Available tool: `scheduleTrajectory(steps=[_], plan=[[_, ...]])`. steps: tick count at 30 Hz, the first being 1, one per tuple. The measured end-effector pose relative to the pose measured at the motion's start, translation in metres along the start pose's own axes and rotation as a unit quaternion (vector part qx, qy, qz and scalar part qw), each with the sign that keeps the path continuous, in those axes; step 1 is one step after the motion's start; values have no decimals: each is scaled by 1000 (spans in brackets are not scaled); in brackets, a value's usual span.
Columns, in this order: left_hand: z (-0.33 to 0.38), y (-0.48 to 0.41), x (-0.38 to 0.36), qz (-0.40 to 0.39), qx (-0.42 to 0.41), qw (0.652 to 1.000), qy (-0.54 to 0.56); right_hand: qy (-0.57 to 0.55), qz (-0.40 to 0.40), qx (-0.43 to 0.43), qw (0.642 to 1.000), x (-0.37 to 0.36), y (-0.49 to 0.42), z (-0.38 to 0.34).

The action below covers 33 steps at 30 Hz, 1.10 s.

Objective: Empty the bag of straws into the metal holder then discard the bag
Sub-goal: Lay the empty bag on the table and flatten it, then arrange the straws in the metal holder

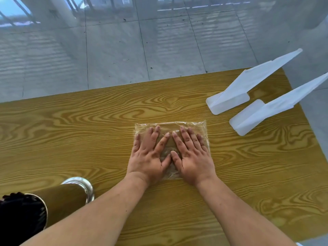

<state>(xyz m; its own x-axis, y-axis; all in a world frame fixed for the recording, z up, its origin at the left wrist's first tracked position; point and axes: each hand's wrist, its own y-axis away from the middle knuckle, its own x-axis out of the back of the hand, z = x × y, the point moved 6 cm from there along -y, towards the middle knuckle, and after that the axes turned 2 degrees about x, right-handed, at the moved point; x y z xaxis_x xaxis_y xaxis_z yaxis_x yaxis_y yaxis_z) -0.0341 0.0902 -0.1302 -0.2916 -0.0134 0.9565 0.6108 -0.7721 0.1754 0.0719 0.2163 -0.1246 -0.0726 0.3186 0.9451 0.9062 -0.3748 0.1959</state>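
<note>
A grey tiled floor (115, 50) fills the upper half of the frame. Below it, the yellow wood-grain table (71, 130) runs across the whole lower half. At the lower left the metal holder (67, 196) stands on the table, its shiny side mirroring the wood grain, with black straws (19, 215) packed in its open mouth. At the right edge two white plastic pieces (248, 86) (276, 105) stand side by side, not touching. In the middle of the frame the clear bag (198, 127) lies flat on the table and looks empty. My left hand (149, 157) and right hand (193, 160) rest on it side by side. Both lie palm down with straight, slightly spread fingers, gripping nothing, and the thumbs nearly meet.
</note>
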Motion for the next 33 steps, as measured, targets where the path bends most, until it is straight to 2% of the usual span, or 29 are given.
scheduleTrajectory(steps=[7,12,15,23,27,33], plan=[[-4,0,1,2,41,999,-19,22,-21,-67,997,1,8,31],[-4,-3,6,-95,62,992,-58,44,-67,-87,993,4,4,28],[-5,-2,33,-131,59,987,-79,35,-85,-99,991,26,2,20],[-4,34,145,-51,29,996,-61,-36,-22,-57,997,99,28,-45],[-27,63,191,-8,26,999,-31,-72,0,-16,997,119,40,-96],[-74,112,250,66,-37,997,31,-103,29,55,993,137,52,-176]])
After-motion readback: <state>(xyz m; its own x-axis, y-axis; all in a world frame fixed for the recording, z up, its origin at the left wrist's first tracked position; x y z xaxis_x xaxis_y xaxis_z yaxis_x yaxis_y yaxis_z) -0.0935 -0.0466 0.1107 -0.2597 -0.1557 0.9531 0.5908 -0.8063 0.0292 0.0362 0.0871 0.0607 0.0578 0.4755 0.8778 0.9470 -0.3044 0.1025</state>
